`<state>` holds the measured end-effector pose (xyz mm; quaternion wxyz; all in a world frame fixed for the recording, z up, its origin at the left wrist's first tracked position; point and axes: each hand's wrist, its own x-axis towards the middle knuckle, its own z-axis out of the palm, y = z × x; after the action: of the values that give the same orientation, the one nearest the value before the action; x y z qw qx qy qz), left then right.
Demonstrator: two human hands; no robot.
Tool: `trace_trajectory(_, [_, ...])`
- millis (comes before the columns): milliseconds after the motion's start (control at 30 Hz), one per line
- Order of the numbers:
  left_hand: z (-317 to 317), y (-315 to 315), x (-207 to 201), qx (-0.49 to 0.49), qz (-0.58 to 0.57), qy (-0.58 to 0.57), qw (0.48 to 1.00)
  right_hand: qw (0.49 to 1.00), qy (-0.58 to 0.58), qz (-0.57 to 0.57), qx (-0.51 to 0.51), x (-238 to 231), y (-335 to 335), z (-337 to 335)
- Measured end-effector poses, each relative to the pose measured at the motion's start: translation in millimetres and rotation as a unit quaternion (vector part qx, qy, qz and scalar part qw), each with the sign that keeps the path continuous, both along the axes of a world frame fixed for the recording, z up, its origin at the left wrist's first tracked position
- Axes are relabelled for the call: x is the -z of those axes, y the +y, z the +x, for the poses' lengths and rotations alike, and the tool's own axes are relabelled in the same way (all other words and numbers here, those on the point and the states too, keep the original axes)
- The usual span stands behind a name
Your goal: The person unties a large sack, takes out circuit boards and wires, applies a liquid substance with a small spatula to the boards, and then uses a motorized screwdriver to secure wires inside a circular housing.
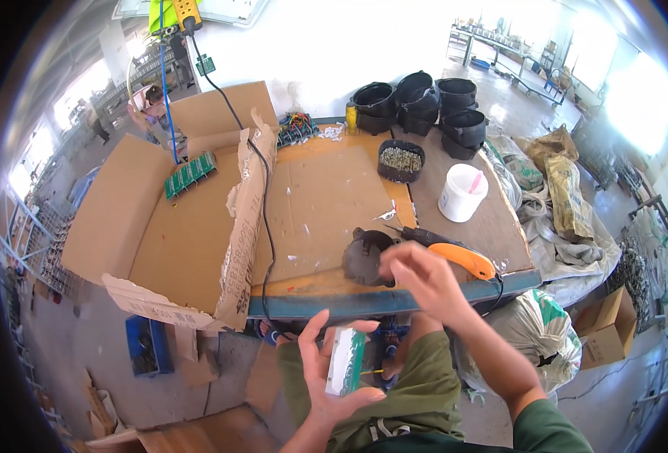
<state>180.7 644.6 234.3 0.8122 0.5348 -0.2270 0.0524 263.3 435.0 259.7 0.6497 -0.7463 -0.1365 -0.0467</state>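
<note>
Closest to me, the left hand (325, 389) pinches the green-and-white block (346, 361) between thumb and fingers; nothing but lap and floor lies below those fingers, so a slack grip would, I judge, drop it off the near side of the worktop (326, 307). Farther out, the right hand (423, 278) hovers with its fingers loosely curled; they blur, and I can't tell whether they hold anything small. Just left of those fingers sits the round black cup (359, 264), close enough that a careless sweep could knock it toward the edge. Right beside and beyond them lies the orange-handled tool (466, 259), its dark tip pointing leftward; I can't see whether it is hot, but a blind reach could meet it. Well beyond the left fingers, the black cable (270, 226) drapes down over the cardboard box (237, 226), where a forearm could snag it. Farther past the right fingers, the tray of small parts (401, 161) would spill if an overlong reach tipped it.
</note>
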Motion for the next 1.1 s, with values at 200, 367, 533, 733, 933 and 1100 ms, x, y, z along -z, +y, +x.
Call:
trace_trajectory(200, [25,-31,-19,0.216,0.030,-0.059,0.974,0.803,0.405,0.338,-0.277,80,-2,-90])
trace_trajectory(367, [22,-19,-43,0.371,0.195,-0.031,0.907,0.654,0.431,0.503,-0.366,117,18,-109])
trace_trajectory(533, [26,-8,-51,0.443,0.305,-0.081,0.839,0.672,0.394,0.508,-0.367,146,24,-112])
trace_trajectory(733, [46,-5,-61,0.416,0.309,-0.201,0.831,0.755,0.385,0.454,-0.276,85,21,-120])
trace_trajectory(933, [49,58,-26,0.158,0.191,0.095,0.964,0.881,0.180,0.437,-0.009,59,-38,-81])
trace_trajectory(1100, [104,16,-15,0.004,0.411,-0.066,0.909,0.930,0.025,0.306,0.200,-11,-42,-48])
